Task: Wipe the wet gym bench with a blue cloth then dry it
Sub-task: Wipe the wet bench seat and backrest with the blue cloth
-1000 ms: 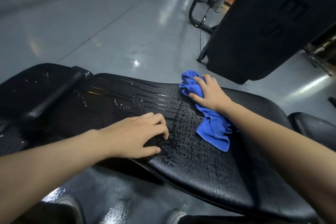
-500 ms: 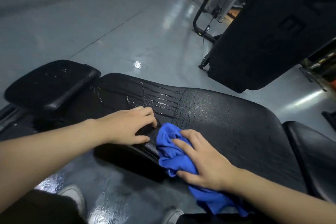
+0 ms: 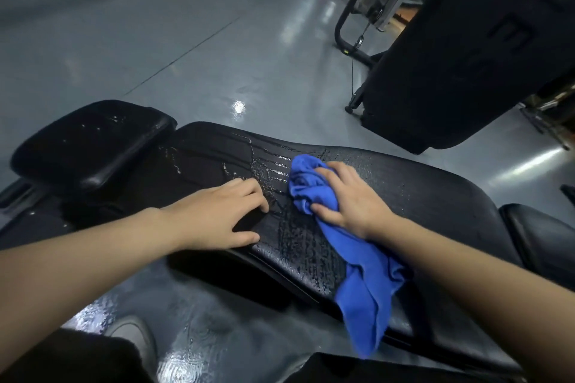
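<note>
Bench pad, black, textured, running across the frame; water streaks and beads over its middle, toward the far edge and the near edge alike. Blue cloth bunched on the pad's middle, upper wad close to the far edge, loose tail trailing over the near edge and hanging below it. Right hand laid on the bunched cloth, fingers curled over the wad, thumb pressed into the fabric on the near side: clamped on the cloth. Left hand flat on the pad near its left end, just beside the cloth, not touching it; fingers loosely bent, fingertips on the wet surface, thumb along the near edge, nothing held. Separate black headrest pad beyond the bench pad's left end, spotted with droplets. Second black cushion off the right end. Large black upholstered machine pad raised behind the bench, at right. Grey floor glossy, with wet patches below the near edge. Shoe visible at lower left, on the wet floor.
</note>
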Tool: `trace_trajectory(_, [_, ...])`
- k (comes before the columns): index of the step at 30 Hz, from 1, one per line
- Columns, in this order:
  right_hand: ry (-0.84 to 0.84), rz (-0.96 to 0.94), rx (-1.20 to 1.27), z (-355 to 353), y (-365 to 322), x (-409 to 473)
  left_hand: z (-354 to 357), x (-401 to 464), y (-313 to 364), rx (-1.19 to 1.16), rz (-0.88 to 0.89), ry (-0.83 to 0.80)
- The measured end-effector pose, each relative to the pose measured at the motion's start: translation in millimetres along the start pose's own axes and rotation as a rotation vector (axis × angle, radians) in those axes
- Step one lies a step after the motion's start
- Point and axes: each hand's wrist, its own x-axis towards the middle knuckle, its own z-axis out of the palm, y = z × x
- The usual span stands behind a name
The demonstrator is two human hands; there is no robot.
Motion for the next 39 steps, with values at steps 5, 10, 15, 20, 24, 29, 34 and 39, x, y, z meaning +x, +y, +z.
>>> trace_trajectory(5, [-0.007,0.151,-0.005,0,36,43,-4,-3,-7,-0.015,-0.013,-0.016])
trace_trajectory(10, [0.040,0.257,0.033,1,64,55,-5,5,-6,0.007,-0.009,-0.042])
trace_trajectory(15, [0.067,0.280,0.044,-1,50,31,-11,10,-2,0.031,-0.031,-0.098])
trace_trajectory(20, [0.009,0.139,0.075,-5,0,-35,-16,11,7,0.088,-0.040,-0.126])
trace_trajectory(24, [0.007,-0.023,0.076,-6,-41,-78,-15,6,11,0.101,-0.056,-0.108])
trace_trajectory(29, [-0.009,-0.079,0.082,-7,-56,-88,-10,-6,22,0.128,-0.098,-0.060])
trace_trajectory(34, [0.012,-0.066,0.103,-7,-48,-78,-9,-10,29,0.194,-0.101,-0.090])
trace_trajectory(39, [0.019,-0.025,0.064,-8,-32,-45,-13,-12,23,0.166,-0.086,-0.134])
